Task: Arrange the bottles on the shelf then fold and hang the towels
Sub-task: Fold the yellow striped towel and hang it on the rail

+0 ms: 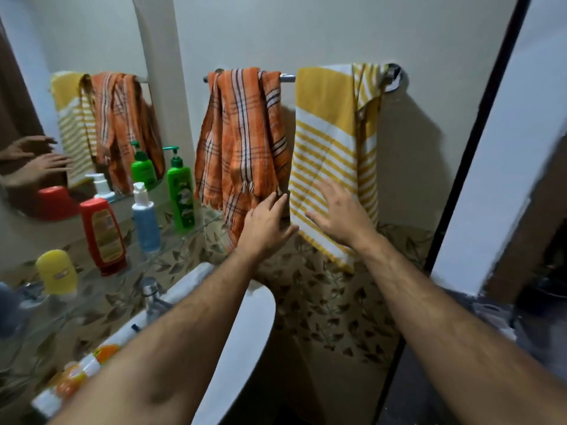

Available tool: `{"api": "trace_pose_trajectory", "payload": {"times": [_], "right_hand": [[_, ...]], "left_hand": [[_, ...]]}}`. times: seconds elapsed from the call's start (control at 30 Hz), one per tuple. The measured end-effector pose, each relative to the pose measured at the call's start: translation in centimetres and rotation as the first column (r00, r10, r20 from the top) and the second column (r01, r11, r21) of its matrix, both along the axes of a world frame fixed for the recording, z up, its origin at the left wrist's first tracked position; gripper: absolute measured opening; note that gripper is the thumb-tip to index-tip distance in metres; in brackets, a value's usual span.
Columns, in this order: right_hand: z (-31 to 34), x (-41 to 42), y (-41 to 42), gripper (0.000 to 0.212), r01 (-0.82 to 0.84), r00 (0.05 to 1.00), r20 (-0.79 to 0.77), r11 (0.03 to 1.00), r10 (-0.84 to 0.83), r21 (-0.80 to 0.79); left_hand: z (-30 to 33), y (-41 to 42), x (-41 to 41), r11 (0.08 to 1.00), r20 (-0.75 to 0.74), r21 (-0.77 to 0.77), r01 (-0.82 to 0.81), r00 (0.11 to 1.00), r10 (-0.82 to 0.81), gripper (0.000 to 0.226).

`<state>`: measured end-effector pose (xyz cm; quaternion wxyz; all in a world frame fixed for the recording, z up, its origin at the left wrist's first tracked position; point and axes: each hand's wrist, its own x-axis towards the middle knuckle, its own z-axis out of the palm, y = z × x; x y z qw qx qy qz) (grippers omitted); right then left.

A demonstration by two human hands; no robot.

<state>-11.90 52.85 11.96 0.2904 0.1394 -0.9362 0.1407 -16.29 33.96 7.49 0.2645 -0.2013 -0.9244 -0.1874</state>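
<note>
An orange plaid towel and a yellow-and-white striped towel hang side by side on a chrome rail on the wall. My left hand is open, fingertips touching the orange towel's lower edge. My right hand lies flat and open on the lower part of the striped towel. On the glass shelf at the left stand a green pump bottle, a blue bottle, a red bottle and a yellow bottle.
A mirror above the shelf reflects the towels and my hands. A white sink with a chrome tap sits below my left arm. An orange-and-white tube lies at the sink's near edge. A dark door frame stands at the right.
</note>
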Motion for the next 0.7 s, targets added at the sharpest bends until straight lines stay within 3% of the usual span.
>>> {"api": "trace_pose_trajectory", "payload": {"times": [0.17,0.37,0.57,0.7], "right_hand": [[4.6,-0.8,0.3,0.066,0.057,0.995,-0.075,0.998,-0.06,-0.041],[9.8,-1.3,1.0,0.064,0.122,0.985,-0.107,0.987,-0.134,-0.105],[13.1,-2.0,1.3,0.06,0.166,0.969,-0.137,0.95,-0.208,-0.264],[13.8,-3.2,1.3,0.05,0.21,0.946,-0.14,0.881,-0.293,-0.424]], "left_hand": [[6.3,1.6,-2.6,0.991,-0.072,0.099,0.085,0.994,-0.078,0.075],[12.0,3.4,-4.9,0.941,0.0,0.294,0.169,0.984,-0.177,0.077],[15.1,5.1,-5.6,0.773,0.054,0.606,0.186,0.961,-0.273,0.061],[14.9,6.3,-6.0,0.66,0.143,0.744,0.104,0.94,-0.309,0.071]]}}
